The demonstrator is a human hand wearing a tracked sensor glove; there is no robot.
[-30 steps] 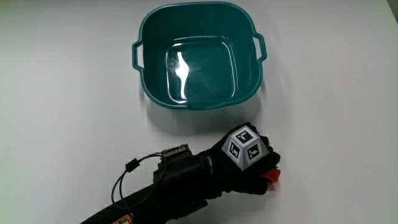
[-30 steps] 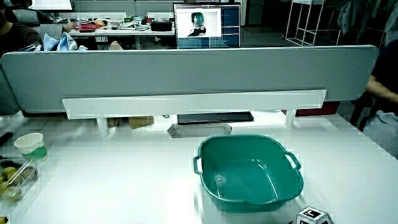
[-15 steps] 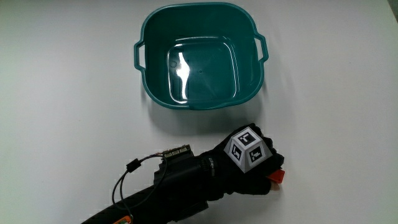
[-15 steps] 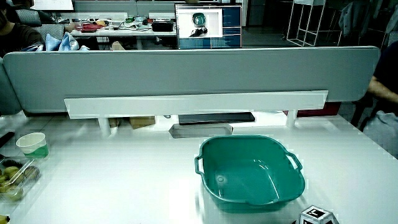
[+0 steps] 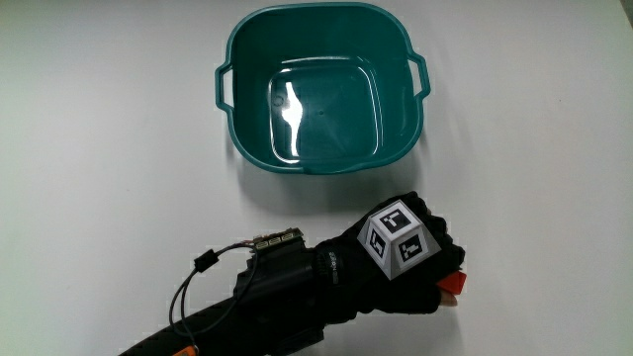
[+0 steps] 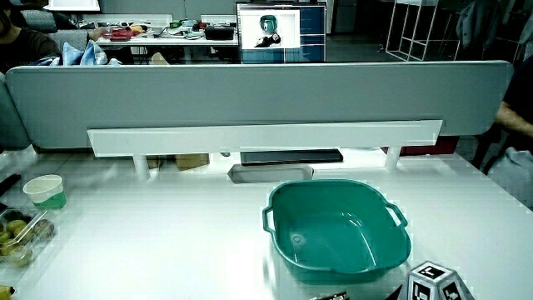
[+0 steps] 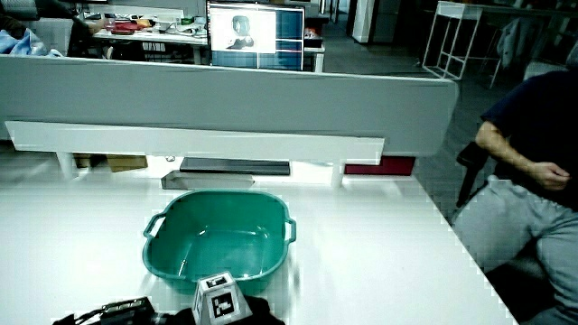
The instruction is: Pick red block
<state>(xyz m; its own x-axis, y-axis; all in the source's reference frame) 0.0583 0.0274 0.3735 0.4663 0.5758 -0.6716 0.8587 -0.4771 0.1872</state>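
Note:
In the main view the gloved hand [image 5: 410, 272] lies on the table, nearer to the person than the teal basin [image 5: 321, 11]. Its fingers are curled down over the red block [image 5: 452, 286], of which only one corner shows at the fingertips. The patterned cube [image 5: 399, 240] sits on the back of the hand. In both side views only that cube [image 6: 439, 283] [image 7: 221, 298] and a bit of black glove [image 7: 260, 311] show near the basin [image 6: 337, 184] [image 7: 217, 195]; the block is hidden there.
The basin holds nothing. In a side view a paper cup [image 6: 43, 192] and a clear box of green fruit [image 6: 17, 237] stand near the table's edge. A low grey partition [image 6: 250, 100] [image 7: 226, 104] closes off the table. A small wired board [image 5: 277, 240] rides on the forearm.
The hand has closed a little more over the red block and both have shifted slightly away from the forearm. The basin has not moved.

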